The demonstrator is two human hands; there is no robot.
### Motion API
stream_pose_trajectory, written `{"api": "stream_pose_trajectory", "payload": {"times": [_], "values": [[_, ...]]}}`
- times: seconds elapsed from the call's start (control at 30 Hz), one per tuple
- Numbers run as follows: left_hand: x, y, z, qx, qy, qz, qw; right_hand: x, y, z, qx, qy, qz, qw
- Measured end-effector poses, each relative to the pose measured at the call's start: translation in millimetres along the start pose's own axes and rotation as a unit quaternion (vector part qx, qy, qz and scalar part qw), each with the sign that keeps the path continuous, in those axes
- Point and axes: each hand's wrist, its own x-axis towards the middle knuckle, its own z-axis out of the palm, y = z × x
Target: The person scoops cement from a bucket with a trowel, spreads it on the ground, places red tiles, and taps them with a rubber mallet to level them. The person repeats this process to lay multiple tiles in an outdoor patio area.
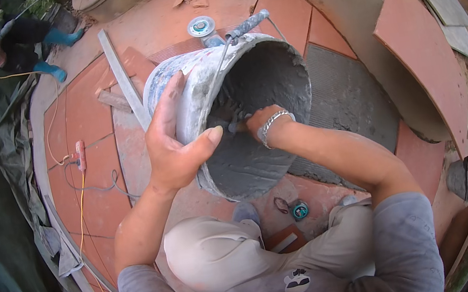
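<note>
A white, cement-smeared bucket (196,95) is tilted with its mouth toward me. Its wire handle carries a blue-grey grip (247,24) above the far rim. Wet grey mortar (254,164) coats the inside and lies in the bottom. My left hand (177,144) clasps the bucket's left side, thumb at the rim and fingers along the outer wall. Inside the mouth, my right hand (266,123) is closed around the handle of a trowel (236,127); its blade is mostly hidden in mortar. A chain bracelet circles that wrist.
Combed grey mortar (352,101) covers floor right of the bucket, beside reddish tiles (88,115). A metal straightedge (121,72) lies left. A large tile (420,56) leans at right. Cords run past a red connector (80,156). A person in blue boots (57,38) is far left.
</note>
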Motion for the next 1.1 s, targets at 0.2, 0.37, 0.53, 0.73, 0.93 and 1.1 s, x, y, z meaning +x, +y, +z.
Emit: {"api": "stream_pose_trajectory", "payload": {"times": [0.2, 0.37, 0.53, 0.73, 0.93, 1.1], "values": [[0, -3, -5, -0.02, 0.009, 0.008, 1.0, -1, -7, -3, 0.096, -0.011, 0.004, 0.995], [1, 0, -5, -0.023, 0.013, 0.006, 1.0, 5, -11, 8, 0.167, -0.02, -0.007, 0.986], [2, 2, -6, -0.037, 0.02, -0.003, 0.999, 13, -2, 23, 0.252, 0.013, -0.025, 0.967], [3, -1, -9, -0.038, 0.028, -0.006, 0.999, 16, -2, 32, 0.334, 0.027, -0.055, 0.941], [5, -1, -12, -0.047, 0.032, -0.008, 0.998, 6, -2, 27, 0.488, -0.041, -0.057, 0.87], [11, -5, -20, -0.031, 0.047, -0.001, 0.998, -11, 5, 13, 0.518, -0.055, -0.08, 0.85]]}}
